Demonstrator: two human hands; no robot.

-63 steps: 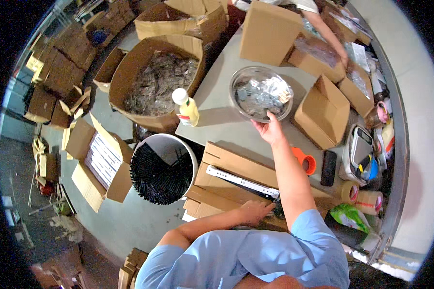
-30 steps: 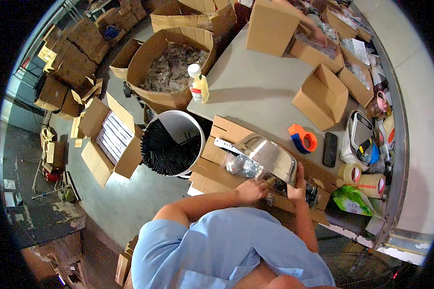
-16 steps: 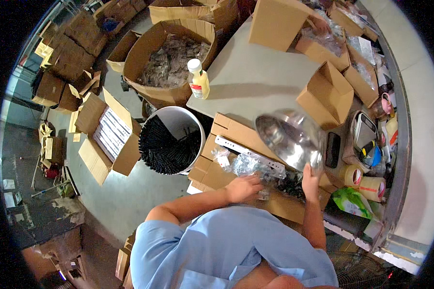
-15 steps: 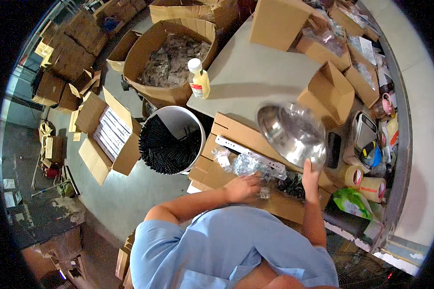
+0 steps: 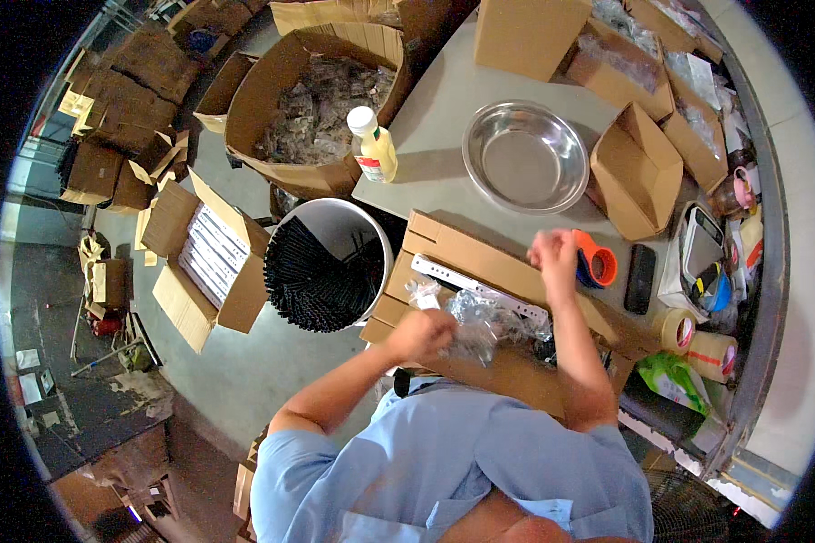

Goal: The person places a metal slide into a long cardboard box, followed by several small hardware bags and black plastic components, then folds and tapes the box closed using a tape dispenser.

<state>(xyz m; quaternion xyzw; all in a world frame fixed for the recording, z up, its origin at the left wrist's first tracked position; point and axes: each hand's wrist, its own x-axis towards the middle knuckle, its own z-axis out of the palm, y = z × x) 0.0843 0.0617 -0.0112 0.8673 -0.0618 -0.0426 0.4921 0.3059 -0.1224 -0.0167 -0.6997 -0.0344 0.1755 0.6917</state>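
Observation:
My left hand (image 5: 421, 335) is closed, its curled fingers at the edge of a crumpled clear plastic bag (image 5: 474, 340) over the flattened cardboard. Beside the bag lies a white slotted metal rail (image 5: 466, 282). Dark small parts (image 5: 543, 350) show partly under the plastic near my right forearm. Slightly blurred, my right hand (image 5: 555, 255) is raised above the cardboard's far edge with its fingers loosely bent and apart, holding nothing. Just right of it is a round orange-and-blue object (image 5: 596, 261). Farther off, a shiny steel bowl (image 5: 525, 158) rests upright on the table.
A white bucket of black rods (image 5: 371, 222) stands left of the cardboard (image 5: 489, 244). Behind it are a bottle (image 5: 372, 145) and a large carton of plastic pieces (image 5: 244, 118). An open box (image 5: 638, 172), black phone-like object (image 5: 640, 278) and tape rolls (image 5: 675, 329) line the right.
The steel bowl has gone from my right hand onto the table farther away, uncovering the orange-and-blue object. My right hand has moved away from me; my left hand has shifted left.

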